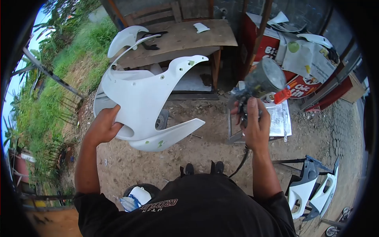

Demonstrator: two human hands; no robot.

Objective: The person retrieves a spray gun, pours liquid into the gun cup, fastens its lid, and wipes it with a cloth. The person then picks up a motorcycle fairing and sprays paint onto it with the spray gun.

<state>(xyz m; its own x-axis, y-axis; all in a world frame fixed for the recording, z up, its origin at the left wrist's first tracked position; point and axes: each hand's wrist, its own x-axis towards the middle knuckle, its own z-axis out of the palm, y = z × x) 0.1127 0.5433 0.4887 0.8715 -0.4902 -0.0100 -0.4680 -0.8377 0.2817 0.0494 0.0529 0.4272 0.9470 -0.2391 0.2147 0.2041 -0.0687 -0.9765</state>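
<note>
A large white motorcycle fairing (138, 93) with small green patches is held up in front of me on the left. My left hand (106, 124) is closed on its near left edge, by an opening in the panel. My right hand (254, 118) grips a paint spray gun (245, 104) with a grey cup (265, 77) on top. The gun stands apart from the fairing, to its right. A dark hose (241, 162) runs from below that hand toward my body. The gun's nozzle and trigger are partly hidden by blur and fingers.
Behind the fairing is a wooden table (189, 33) with a small white piece (201, 27) and another white panel (124, 39). A low stand (281, 122) is beyond my right hand. White panels (302, 193) lean on a rack at right. A bucket (152, 189) sits near my feet.
</note>
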